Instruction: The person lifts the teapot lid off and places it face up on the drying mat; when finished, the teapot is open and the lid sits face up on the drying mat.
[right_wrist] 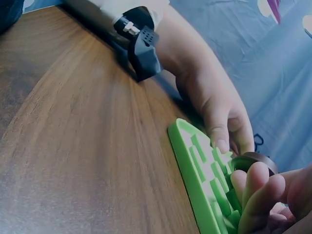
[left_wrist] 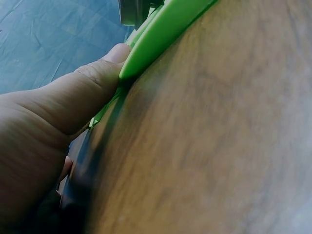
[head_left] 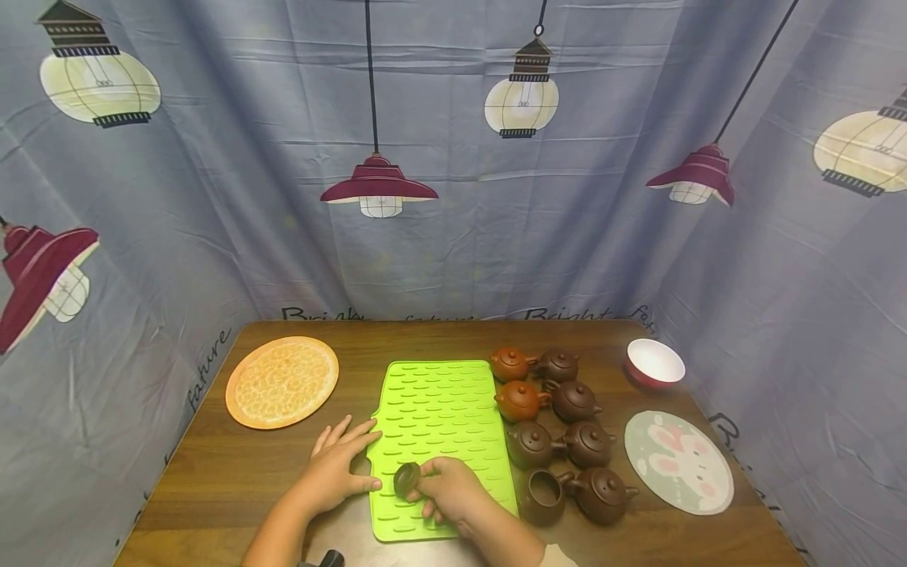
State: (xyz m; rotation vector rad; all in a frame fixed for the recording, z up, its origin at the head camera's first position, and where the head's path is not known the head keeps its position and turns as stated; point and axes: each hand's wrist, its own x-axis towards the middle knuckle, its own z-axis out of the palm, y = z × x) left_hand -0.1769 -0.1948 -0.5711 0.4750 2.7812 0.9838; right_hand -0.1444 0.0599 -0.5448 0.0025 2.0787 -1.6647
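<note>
My right hand (head_left: 448,492) pinches a small dark brown teapot lid (head_left: 407,479) over the lower left part of a lime-green ridged mat (head_left: 442,409). Seen from the right wrist, the lid (right_wrist: 261,160) stands tilted close to the mat, partly hidden by fingers. My left hand (head_left: 336,468) lies at the mat's left edge, fingers spread, the thumb (left_wrist: 95,78) touching the rim. To the mat's right stands a lidless dark teapot (head_left: 544,496), its round mouth showing.
Beside the mat's right edge stand two columns of lidded teapots, including two orange-brown ones (head_left: 520,400) and several dark ones (head_left: 590,444). Farther right are a red-and-white bowl (head_left: 655,362) and a round rabbit-print mat (head_left: 679,463). An orange round placemat (head_left: 282,383) lies back left on the wooden table (head_left: 212,472).
</note>
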